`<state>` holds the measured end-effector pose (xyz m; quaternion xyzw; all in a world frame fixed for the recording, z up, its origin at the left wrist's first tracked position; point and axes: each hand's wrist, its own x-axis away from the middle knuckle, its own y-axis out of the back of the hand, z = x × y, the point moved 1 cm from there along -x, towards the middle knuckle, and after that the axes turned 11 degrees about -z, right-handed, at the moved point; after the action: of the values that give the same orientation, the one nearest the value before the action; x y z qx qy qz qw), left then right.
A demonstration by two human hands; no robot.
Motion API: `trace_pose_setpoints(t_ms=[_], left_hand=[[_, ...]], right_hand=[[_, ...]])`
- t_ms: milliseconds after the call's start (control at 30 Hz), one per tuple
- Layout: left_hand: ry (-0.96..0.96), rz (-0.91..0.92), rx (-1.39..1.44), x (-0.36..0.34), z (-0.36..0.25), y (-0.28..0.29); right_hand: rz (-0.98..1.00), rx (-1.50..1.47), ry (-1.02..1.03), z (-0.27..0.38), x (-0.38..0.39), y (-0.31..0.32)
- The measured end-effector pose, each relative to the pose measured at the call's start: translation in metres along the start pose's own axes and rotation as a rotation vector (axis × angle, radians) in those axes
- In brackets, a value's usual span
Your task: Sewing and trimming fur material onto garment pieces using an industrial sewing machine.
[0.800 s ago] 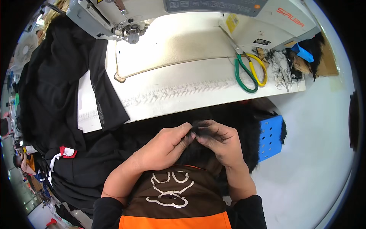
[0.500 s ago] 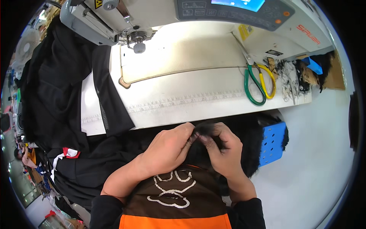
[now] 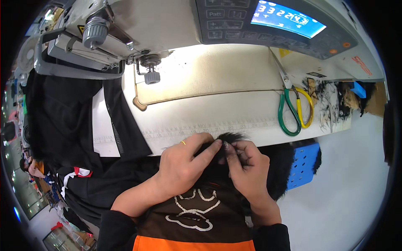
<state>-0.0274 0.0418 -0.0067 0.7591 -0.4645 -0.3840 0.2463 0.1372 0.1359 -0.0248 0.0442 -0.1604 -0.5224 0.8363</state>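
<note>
Black fur fabric is pinched between my two hands, just in front of the sewing table's near edge. My left hand, with a ring on one finger, has thumb and fingers closed on it. Right beside it, my right hand grips the same fur with thumb against curled fingers. The fingertips of both hands nearly meet. More black fur lies below and to the right over my lap, and my hands hide part of it.
A sewing machine with a lit screen spans the table. Scissors with green and yellow handles lie at right, beside thread scraps. Black garments cover the left side. A blue perforated basket stands at lower right.
The view has tilted up, so more of the machine and its screen shows. My hands still pinch the fur, and its tuft now sticks up over the table edge.
</note>
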Motion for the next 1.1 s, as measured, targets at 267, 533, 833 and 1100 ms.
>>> trace_pose_setpoints(t_ms=[267,533,833,1100], left_hand=[[0.079,0.003,0.049,-0.011,0.011,0.004],[0.109,0.02,0.052,-0.015,0.011,0.006],[0.053,-0.022,0.042,-0.02,0.02,0.002],[0.058,-0.022,0.059,-0.021,0.019,0.004]], right_hand=[[0.02,-0.019,-0.022,0.002,-0.007,-0.011],[-0.002,0.196,0.442,-0.016,0.005,-0.014],[0.027,0.127,0.401,-0.02,0.005,-0.016],[0.073,-0.005,0.37,-0.021,0.006,-0.01]])
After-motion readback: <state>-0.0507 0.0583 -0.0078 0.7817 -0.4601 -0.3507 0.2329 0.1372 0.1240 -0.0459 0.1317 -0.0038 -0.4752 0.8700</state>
